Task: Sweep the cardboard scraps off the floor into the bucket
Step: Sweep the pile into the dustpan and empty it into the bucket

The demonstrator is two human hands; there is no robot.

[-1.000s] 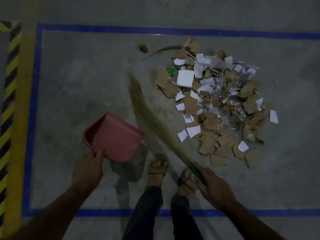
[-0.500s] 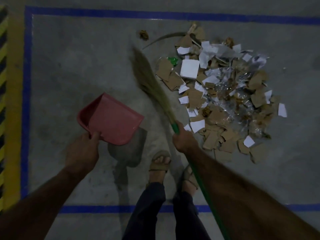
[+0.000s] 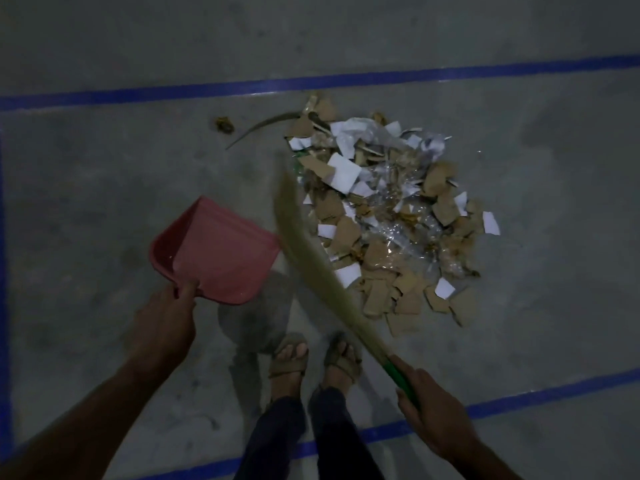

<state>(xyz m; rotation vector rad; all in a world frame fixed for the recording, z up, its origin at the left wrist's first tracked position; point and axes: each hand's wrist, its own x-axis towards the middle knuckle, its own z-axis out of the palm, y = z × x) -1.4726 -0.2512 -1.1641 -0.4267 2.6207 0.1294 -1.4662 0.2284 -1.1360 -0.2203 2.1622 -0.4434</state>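
Since half a second ago, the broom (image 3: 311,261) was pulled back, gripped low by the right hand (image 3: 433,410). One dustpan (image 3: 218,254) is held by the left hand (image 3: 166,323); one scrap pile (image 3: 384,220) is seen.

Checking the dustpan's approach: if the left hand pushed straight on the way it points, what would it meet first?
Probably the broom bristles, which lie just past the dustpan that the left hand holds; the scrap pile is beyond. Depth is unclear.

A scrap pile (image 3: 384,216) lies on the floor (image 3: 104,174). Left of the pile, a dustpan (image 3: 216,252) is held by the left hand (image 3: 162,327). Between dustpan and pile slants a broom (image 3: 311,265), its handle in the right hand (image 3: 431,410) nearer than the pile.
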